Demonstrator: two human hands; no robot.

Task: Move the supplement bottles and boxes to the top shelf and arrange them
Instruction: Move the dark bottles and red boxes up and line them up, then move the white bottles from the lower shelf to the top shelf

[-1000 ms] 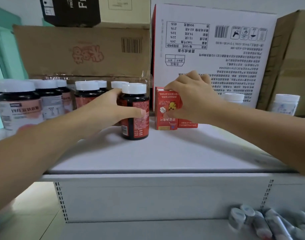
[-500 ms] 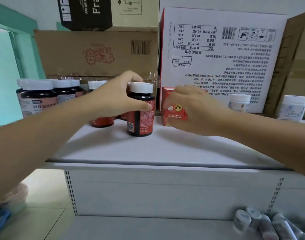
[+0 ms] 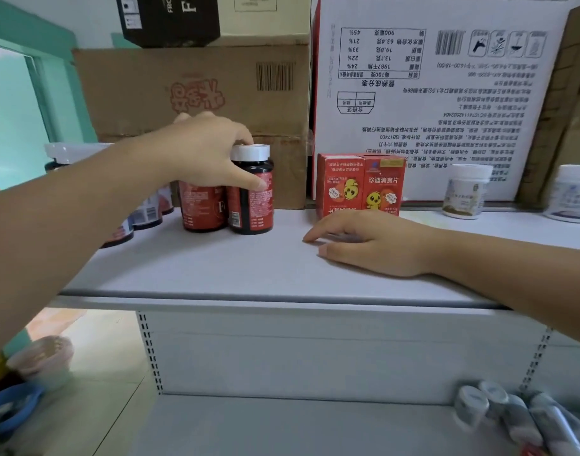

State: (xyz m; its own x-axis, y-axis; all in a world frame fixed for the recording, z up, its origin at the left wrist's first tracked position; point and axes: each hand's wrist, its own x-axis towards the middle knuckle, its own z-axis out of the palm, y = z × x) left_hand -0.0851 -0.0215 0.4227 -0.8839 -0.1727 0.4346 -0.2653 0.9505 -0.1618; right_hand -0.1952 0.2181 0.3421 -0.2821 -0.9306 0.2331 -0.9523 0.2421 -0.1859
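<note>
Two red boxes (image 3: 361,182) stand side by side on the top shelf (image 3: 216,268). Near them, the left hand (image 3: 203,149) wraps round a dark bottle (image 3: 252,205). The right hand (image 3: 380,248) lies flat on the shelf, holding nothing.

On the top shelf (image 3: 249,268), a left hand (image 3: 203,153) is wrapping over a bottle (image 3: 251,195) standing against a second bottle (image 3: 201,207) on its left, with more bottles (image 3: 147,213) trailing farther left. Two small boxes (image 3: 361,184) are standing side by side to the right, before a large carton (image 3: 430,103); a right hand (image 3: 374,246) is lying flat in front of them. Two jars (image 3: 464,190) are sitting farther right.
</note>
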